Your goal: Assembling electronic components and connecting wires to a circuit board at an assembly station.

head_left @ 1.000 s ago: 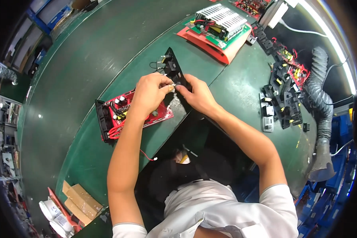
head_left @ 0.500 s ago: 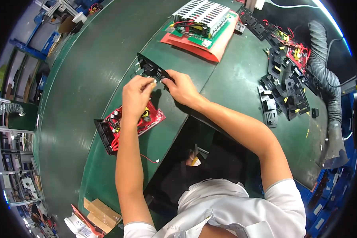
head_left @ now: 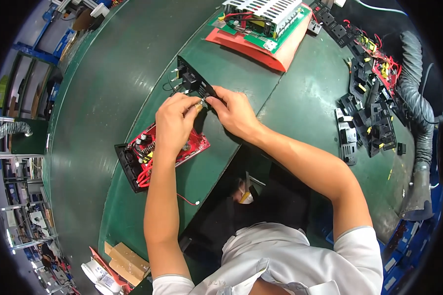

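My right hand grips the near end of a black panel, thumb on its inner side. The panel stands tilted above the bench, with a black socket-like block, metal terminals and a thin dark wire on its face. My left hand is closed in a pinch beside the panel, close to the right thumb. A tiny pale piece shows at its fingertips, too small to name. Below the left wrist lies a red circuit board with red and black wires and a black end panel, partly hidden by my forearm.
Beyond my hands, a vented metal power unit on a green board rests on orange-red sheets. At right are piled black panels and a grey flexible duct. A cardboard piece lies at the lower left.
The left fingertips have come closer to the right thumb, at the panel's near end. The panel is slightly more upright. The whole view has shifted a little.
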The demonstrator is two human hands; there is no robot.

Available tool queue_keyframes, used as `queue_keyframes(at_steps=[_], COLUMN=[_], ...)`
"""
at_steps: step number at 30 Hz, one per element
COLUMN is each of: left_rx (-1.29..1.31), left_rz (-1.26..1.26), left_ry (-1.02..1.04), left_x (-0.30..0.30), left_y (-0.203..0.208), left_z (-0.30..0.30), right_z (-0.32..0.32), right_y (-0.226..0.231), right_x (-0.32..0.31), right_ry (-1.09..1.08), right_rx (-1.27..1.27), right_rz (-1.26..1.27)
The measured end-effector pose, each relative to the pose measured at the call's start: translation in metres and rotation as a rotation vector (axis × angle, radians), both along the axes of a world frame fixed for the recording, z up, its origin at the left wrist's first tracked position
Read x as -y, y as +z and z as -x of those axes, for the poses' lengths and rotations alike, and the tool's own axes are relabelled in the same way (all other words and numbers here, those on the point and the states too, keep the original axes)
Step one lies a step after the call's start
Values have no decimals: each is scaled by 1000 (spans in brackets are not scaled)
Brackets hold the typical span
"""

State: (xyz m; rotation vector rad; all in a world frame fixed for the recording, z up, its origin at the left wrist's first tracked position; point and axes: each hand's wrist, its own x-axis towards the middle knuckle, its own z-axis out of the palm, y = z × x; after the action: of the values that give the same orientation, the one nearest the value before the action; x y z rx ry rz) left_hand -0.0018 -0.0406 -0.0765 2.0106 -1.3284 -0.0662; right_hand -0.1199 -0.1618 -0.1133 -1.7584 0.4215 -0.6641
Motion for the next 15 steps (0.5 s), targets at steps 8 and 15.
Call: queue_keyframes(at_steps=[8,15], left_rx=[-117,-73], left_rz=[-42,-54], left_ry=[48,77], left_x=[3,1], left_y=[6,2], left_z=[4,3], right_z=[1,0], right_y=[1,-8], right_x=[0,-2], right_ry=[-13,3], right_rx=[35,89], right_rz=[57,313])
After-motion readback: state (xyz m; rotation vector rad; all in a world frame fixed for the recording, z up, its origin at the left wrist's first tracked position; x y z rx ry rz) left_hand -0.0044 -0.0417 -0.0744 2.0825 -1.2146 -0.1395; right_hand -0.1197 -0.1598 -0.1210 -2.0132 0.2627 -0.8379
